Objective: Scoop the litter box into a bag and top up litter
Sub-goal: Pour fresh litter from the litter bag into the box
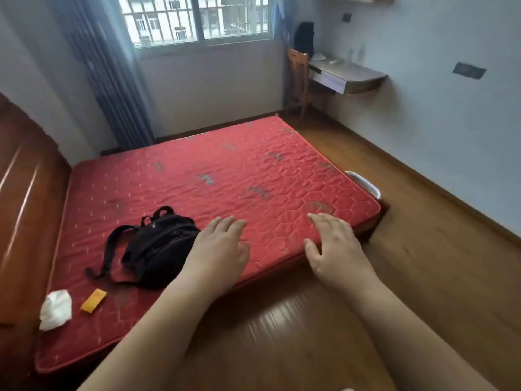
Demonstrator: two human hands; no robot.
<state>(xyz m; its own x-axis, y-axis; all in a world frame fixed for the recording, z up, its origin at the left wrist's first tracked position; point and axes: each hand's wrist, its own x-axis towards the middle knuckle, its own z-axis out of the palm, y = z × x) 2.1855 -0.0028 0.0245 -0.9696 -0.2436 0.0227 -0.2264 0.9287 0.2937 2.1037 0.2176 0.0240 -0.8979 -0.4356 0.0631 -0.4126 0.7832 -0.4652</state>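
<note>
Mattress (225,170): red, hexagon-quilted pattern, grey smudges. Backpack (160,246): black. Tissue (55,309): white. Flat packet (93,300): orange. Headboard (25,193): reddish-brown wood. Floor (423,263): brown wood grain. Curtain (110,80): grey-blue stripes. Walls (423,122): pale blue-grey.

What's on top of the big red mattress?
A black fabric backpack, a crumpled white wad and a small flat orange rectangle lie on the red quilted mattress. Anything beneath the backpack is hidden.

White container (365,184) mostly hidden behind mattress (225,170) right edge; only rim shows. Headboard (25,193) cut by left frame edge. Desk (349,74) items too small to tell.
</note>
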